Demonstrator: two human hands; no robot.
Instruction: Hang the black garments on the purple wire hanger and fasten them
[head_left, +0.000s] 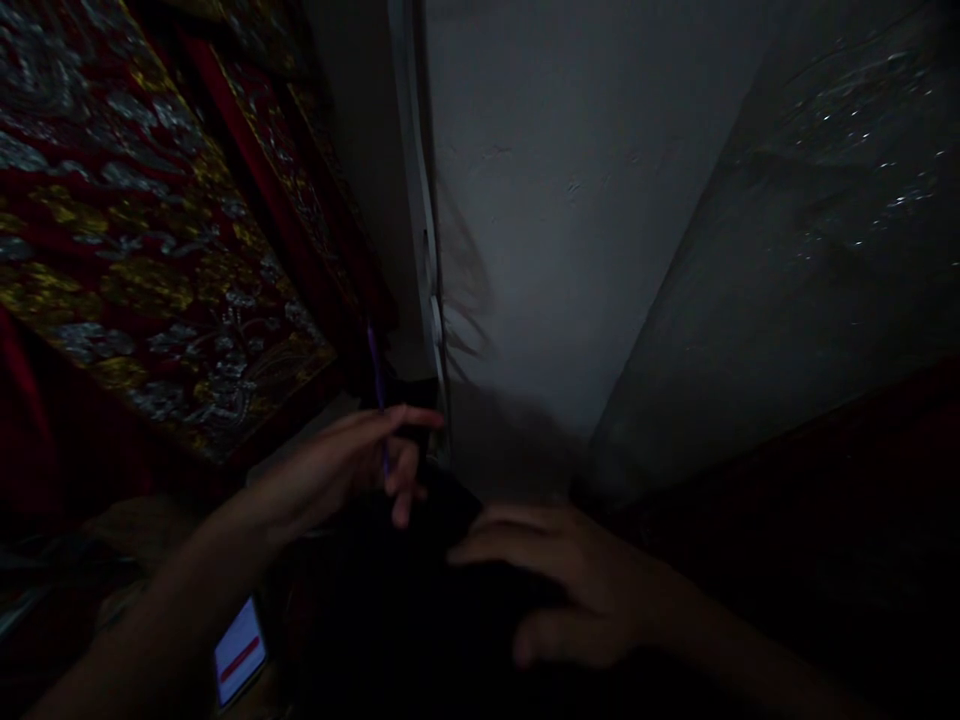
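My left hand (360, 460) is left of the middle, index finger stretched out and the other fingers curled. A thin purple stick (377, 375) passes between its fingers and points up; its exact kind is too dark to make out. Lower and to the right, my right hand (574, 575) is slightly blurred. Its fingers are extended and the thumb stands apart, with nothing seen in it. Beneath both hands is very dark, black material (420, 600), whose shape is mostly lost in shadow.
Red cloth with gold and silver embroidery (150, 260) fills the upper left. A lit phone (240, 650) lies at the lower left. Ahead is a pale wall (555, 200) with a cable (424, 180) running down it. Shiny, clear sheeting (810, 230) covers the right side.
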